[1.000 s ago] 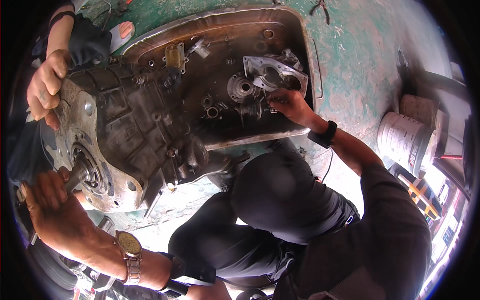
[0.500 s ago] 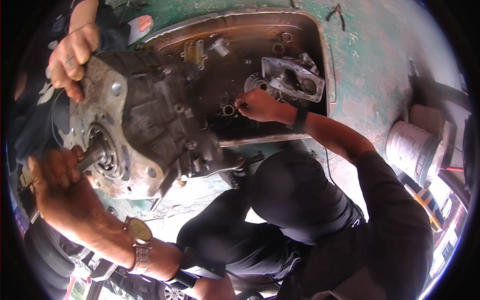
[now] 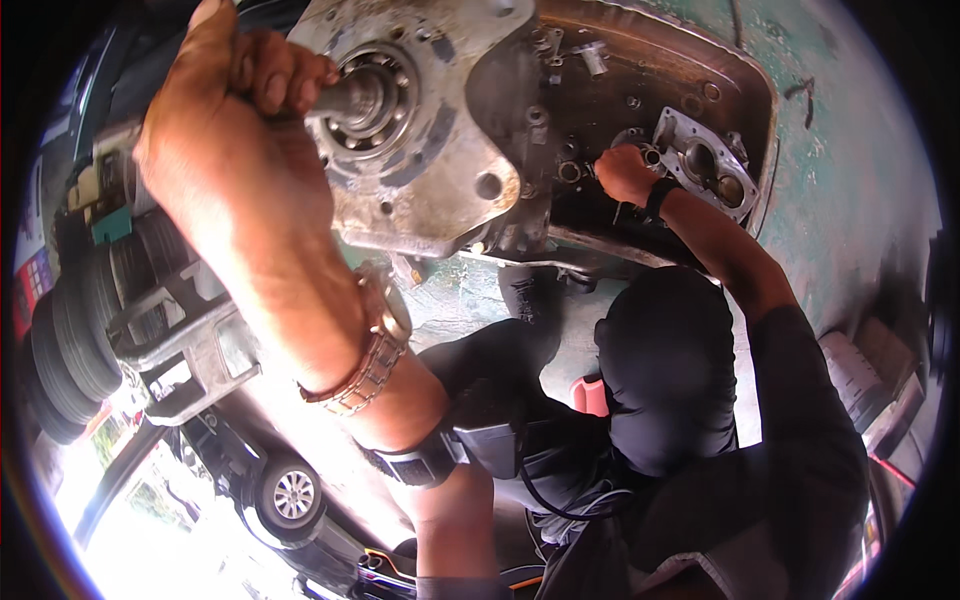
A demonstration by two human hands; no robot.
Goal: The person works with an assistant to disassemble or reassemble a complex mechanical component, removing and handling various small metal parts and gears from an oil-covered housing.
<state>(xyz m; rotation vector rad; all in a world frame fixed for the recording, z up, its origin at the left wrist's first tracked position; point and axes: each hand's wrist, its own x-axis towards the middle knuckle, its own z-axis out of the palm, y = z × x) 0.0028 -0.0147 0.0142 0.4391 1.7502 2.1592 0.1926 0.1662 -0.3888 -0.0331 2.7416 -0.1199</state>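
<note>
A large greasy metal gearbox case (image 3: 450, 205) stands at the upper middle, its flat flange facing me. A ball bearing (image 3: 408, 95) sits in the flange around a protruding steel shaft (image 3: 357, 97). My left hand (image 3: 245, 110) is closed, its fingers curled around the outer end of this shaft. Over the metal tray (image 3: 768, 150) behind the case, my right hand (image 3: 627, 173) has its fingers bent together; what they hold, if anything, is hidden. A metal ring (image 3: 569, 172) lies just left of it, and a cast housing cover (image 3: 712, 160) lies to its right.
Loose small parts, among them a light metal fitting (image 3: 593, 58) and a ring (image 3: 711, 92), lie in the tray. Pliers (image 3: 803, 97) rest on the green floor at right. Stacked tyres (image 3: 75, 330) stand at left, near a parked car's wheel (image 3: 292, 494).
The view has swung left and closer, so the gearbox fills more of it. A co-worker's hand on the case has left the view. My left hand stays on the shaft.
</note>
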